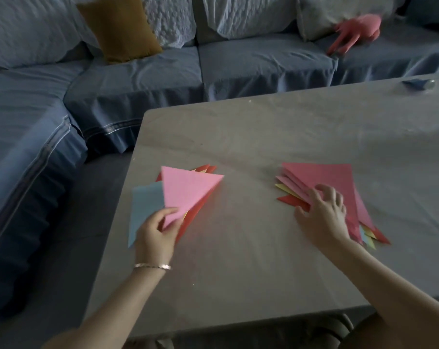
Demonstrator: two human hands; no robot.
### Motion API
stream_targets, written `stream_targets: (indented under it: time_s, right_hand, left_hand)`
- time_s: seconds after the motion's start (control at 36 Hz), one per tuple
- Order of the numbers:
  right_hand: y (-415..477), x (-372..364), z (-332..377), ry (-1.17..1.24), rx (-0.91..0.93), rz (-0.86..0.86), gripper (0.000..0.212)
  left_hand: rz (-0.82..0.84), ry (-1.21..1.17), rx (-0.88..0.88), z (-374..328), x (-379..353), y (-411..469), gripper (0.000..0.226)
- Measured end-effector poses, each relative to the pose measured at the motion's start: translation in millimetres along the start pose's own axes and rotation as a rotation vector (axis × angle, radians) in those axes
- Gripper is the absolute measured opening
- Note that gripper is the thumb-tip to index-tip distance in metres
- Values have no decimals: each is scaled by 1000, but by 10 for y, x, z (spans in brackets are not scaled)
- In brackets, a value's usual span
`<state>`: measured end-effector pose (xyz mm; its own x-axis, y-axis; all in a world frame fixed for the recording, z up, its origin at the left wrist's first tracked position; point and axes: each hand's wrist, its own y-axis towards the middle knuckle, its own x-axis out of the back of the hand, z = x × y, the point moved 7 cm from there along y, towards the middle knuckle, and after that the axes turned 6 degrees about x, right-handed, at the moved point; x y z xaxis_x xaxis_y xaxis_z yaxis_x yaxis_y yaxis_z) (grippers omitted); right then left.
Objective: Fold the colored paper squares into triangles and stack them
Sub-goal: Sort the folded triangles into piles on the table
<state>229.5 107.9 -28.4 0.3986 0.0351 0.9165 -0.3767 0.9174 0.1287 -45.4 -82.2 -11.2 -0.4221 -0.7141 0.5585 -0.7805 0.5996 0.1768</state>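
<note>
A grey worktop (263, 137) with a faintly streaked surface fills the lower right, and a small blue object with a shiny end (418, 84), too blurred to name, lies near its far right edge. Behind it and along the left runs a corner sofa (137, 76) under a loose blue cover, with dark floor (87, 222) between the two. A mustard cushion (120, 28) leans upright against the backrest just beside a white textured cushion (173, 18), and well to the right a pink plush toy (356, 31) lies on the seat.
</note>
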Motion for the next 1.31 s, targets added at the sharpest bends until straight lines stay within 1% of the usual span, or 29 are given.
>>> stream_targets:
  time_s: [0.08,0.14,0.17,0.19,0.22,0.25,0.31,0.33,0.39,0.42,0.44,0.47,0.5,0.56,0.61,0.64,0.69,0.78,0.81,0.86,0.94,0.97,1.0,1.08,1.11,1.14,1.19,1.25,1.31]
  right_hand:
    - [-127,-20,261,136,203,-100,48]
    - [-238,-9,403,165,336,-183,44]
    - [-285,-35,454,157,386,-180,41]
    - [-327,-92,501,133,433,-140,40]
    - [-361,-180,541,94,476,-62,42]
    - [-396,-289,564,57,512,23,46]
    - [-475,-525,553,-5,561,181,55]
    - [-511,-633,530,-32,578,207,62]
    - [-568,-805,512,-69,597,235,84]
    - [-575,-889,489,-73,578,252,91]
    - [-568,-938,491,-82,559,273,91]
    - [-554,-952,514,-105,543,293,86]
    - [-542,-931,546,-127,521,306,76]
    - [-502,-928,609,-136,482,304,51]
    - [-536,-998,687,-131,514,306,48]
    - [-575,-1007,716,-139,523,295,47]
    - [-682,-1036,702,-202,528,299,53]
    - [-787,-977,589,-319,553,326,61]
    - [-809,-952,538,-357,556,350,64]
    - [-834,-908,437,-409,550,390,70]
    - [-881,-858,307,-425,528,443,71]
    - [-897,-836,264,-435,531,449,70]
    - [-908,-810,216,-447,536,445,70]
    - [-923,-712,45,-460,482,445,69]
    - [-931,-687,-6,-462,466,431,69]
    - [-941,-666,-53,-461,456,422,68]
    - [-960,-634,-134,-454,439,424,68]
    - [-973,-619,-200,-445,437,432,67]
    - [-995,-618,-229,-471,444,447,70]
  left_hand:
    - [201,-83,-27,0,-301,-176,29]
    - [355,-155,34,21,-515,-286,39]
    - [416,-192,64,19,-600,-330,40]
    - [458,-206,74,2,-664,-359,41]
    - [485,-188,69,2,-713,-372,44]
    - [501,-142,47,33,-759,-367,44]
    - [493,-3,-25,68,-800,-352,37]
    - [465,58,-65,77,-802,-341,34]
    - [402,193,-170,76,-823,-357,35]
    - [379,267,-233,35,-836,-397,36]
    - [336,336,-301,6,-846,-433,35]
    - [335,377,-386,-59,-876,-490,33]
    - [381,409,-479,-121,-945,-574,31]
    - [596,506,-548,-180,-1113,-732,44]
    - [702,640,-565,-90,-1231,-844,55]
    - [700,693,-597,-42,-1258,-876,60]
    - [774,770,-585,120,-1355,-956,67]
    - [701,868,-555,165,-1289,-898,78]
    - [715,903,-537,182,-1269,-885,80]
    - [725,905,-513,191,-1225,-882,80]
    - [793,933,-431,337,-1162,-874,76]
    - [811,942,-433,374,-1145,-877,75]
    - [796,944,-453,380,-1106,-879,74]
    - [788,967,-401,462,-1032,-826,76]
    - [754,967,-392,454,-1002,-812,78]
    - [723,969,-378,431,-971,-790,80]
    - [708,940,-377,413,-962,-773,92]
    - [738,907,-309,456,-924,-752,102]
    - [758,920,-291,442,-888,-736,108]
